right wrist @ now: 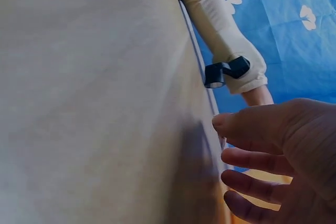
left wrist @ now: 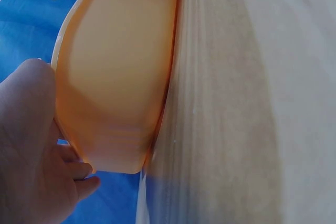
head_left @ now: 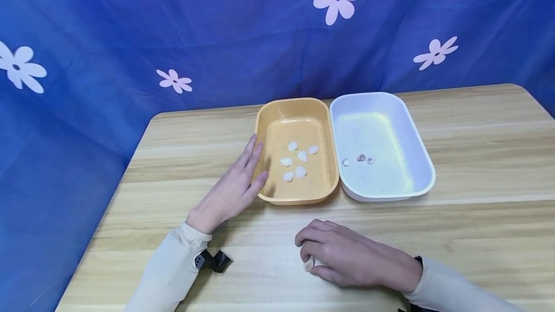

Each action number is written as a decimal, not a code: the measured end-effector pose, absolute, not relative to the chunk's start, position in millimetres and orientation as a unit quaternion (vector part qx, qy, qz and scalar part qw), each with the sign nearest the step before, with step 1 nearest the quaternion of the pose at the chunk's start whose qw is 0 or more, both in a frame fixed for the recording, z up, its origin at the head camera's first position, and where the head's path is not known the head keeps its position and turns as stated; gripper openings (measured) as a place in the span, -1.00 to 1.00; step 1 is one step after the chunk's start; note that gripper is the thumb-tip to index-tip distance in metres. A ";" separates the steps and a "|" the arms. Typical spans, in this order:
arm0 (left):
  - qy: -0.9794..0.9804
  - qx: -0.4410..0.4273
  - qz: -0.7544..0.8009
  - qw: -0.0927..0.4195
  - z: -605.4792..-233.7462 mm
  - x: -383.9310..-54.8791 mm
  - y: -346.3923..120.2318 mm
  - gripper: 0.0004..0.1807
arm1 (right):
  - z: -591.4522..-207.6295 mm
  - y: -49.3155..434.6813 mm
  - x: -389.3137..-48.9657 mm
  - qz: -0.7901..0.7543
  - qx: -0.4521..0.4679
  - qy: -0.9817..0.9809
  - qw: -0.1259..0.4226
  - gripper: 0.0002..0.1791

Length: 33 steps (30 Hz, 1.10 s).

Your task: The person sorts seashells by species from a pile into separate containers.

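Note:
My left hand (head_left: 231, 189) rests at the left rim of an orange plastic tray (head_left: 297, 198), its fingers stretched along the edge. In the left wrist view the thumb and fingertips (left wrist: 86, 186) lie against that rim. Several small white shells (head_left: 300, 172) are spread over the tray's floor. In front of the trays, low over the table, my right hand (head_left: 347, 254) has its fingers bent downward. Between its thumb and index finger it pinches a small pale shell (head_left: 309, 265), mostly covered by the fingers.
A white plastic tray (head_left: 390, 195) stands against the orange tray's right side, with a few small brownish and pale shells (head_left: 361, 157) inside. Both stand on a wood-grain table (head_left: 490, 167). Behind the table hangs a blue flowered cloth (head_left: 260, 37).

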<state>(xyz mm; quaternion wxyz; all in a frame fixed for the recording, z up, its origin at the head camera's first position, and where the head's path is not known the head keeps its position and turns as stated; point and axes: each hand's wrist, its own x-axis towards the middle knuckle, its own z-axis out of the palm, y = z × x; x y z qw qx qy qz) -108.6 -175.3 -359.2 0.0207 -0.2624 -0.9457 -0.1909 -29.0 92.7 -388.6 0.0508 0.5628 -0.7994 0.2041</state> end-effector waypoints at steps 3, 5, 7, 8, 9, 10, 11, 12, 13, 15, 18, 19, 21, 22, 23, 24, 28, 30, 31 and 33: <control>-0.945 -0.263 -0.192 0.019 -361.5 -108.3 -174.4 -0.27 | -384.2 95.1 -29.5 0.210 0.558 -0.801 0.050 -0.87; -0.945 -0.263 -0.192 0.020 -360.9 -108.4 -173.9 -0.28 | -379.1 96.6 -30.6 0.217 0.553 -0.803 0.050 -0.87; -0.945 -0.263 -0.192 0.022 -360.7 -108.7 -173.6 -0.28 | -373.8 98.5 -32.0 0.219 0.546 -0.807 0.051 -0.88; -0.945 -0.263 -0.191 0.022 -360.6 -108.7 -173.4 -0.28 | -371.2 99.5 -32.9 0.221 0.544 -0.808 0.050 -0.88; -0.945 -0.263 -0.191 0.021 -360.6 -108.7 -173.3 -0.28 | -368.6 100.6 -33.8 0.222 0.540 -0.810 0.047 -0.88; -0.946 -0.262 -0.192 0.020 -360.6 -108.6 -173.4 -0.28 | -366.1 101.7 -34.7 0.223 0.537 -0.812 0.046 -0.88; -0.946 -0.262 -0.192 0.019 -360.6 -108.6 -173.4 -0.28 | -363.5 102.8 -35.8 0.224 0.533 -0.814 0.045 -0.88; -0.946 -0.261 -0.192 0.019 -360.6 -108.6 -173.4 -0.28 | -360.9 103.9 -37.3 0.227 0.531 -0.815 0.047 -0.88; -0.946 -0.260 -0.192 0.017 -360.2 -108.6 -173.5 -0.28 | -358.3 105.0 -38.9 0.231 0.528 -0.816 0.050 -0.88; -0.946 -0.259 -0.192 0.016 -359.8 -108.5 -174.0 -0.28 | -353.6 107.7 -42.2 0.239 0.525 -0.815 0.063 -0.87; -0.947 -0.258 -0.191 0.013 -359.0 -108.3 -174.5 -0.28 | -347.2 112.0 -47.3 0.252 0.526 -0.807 0.089 -0.86; -0.947 -0.258 -0.192 0.012 -358.9 -108.3 -174.7 -0.28 | -345.6 113.4 -49.0 0.255 0.526 -0.806 0.095 -0.86; -0.947 -0.258 -0.192 0.012 -359.2 -108.7 -174.8 -0.28 | -343.0 116.1 -51.9 0.261 0.527 -0.802 0.102 -0.85; -0.947 -0.258 -0.192 0.012 -359.2 -108.8 -174.9 -0.28 | -342.0 117.4 -53.0 0.265 0.525 -0.802 0.102 -0.85; -0.947 -0.257 -0.192 0.012 -359.1 -108.9 -174.8 -0.28 | -341.1 118.5 -54.0 0.267 0.523 -0.803 0.101 -0.85; -0.947 -0.258 -0.192 0.013 -359.0 -109.2 -174.7 -0.28 | -340.3 119.6 -55.1 0.269 0.521 -0.804 0.100 -0.85; -0.946 -0.261 -0.190 0.015 -358.6 -110.0 -174.3 -0.28 | -337.9 125.0 -59.3 0.276 0.510 -0.809 0.098 -0.84; -0.946 -0.261 -0.191 0.014 -358.4 -110.1 -174.2 -0.27 | -336.5 128.0 -62.2 0.277 0.507 -0.810 0.102 -0.83; -0.946 -0.261 -0.191 0.015 -358.4 -110.1 -174.2 -0.27 | -335.8 129.7 -63.9 0.276 0.505 -0.811 0.106 -0.82; -0.946 -0.260 -0.192 0.015 -358.5 -110.2 -174.2 -0.28 | -334.1 133.6 -67.5 0.274 0.499 -0.814 0.114 -0.81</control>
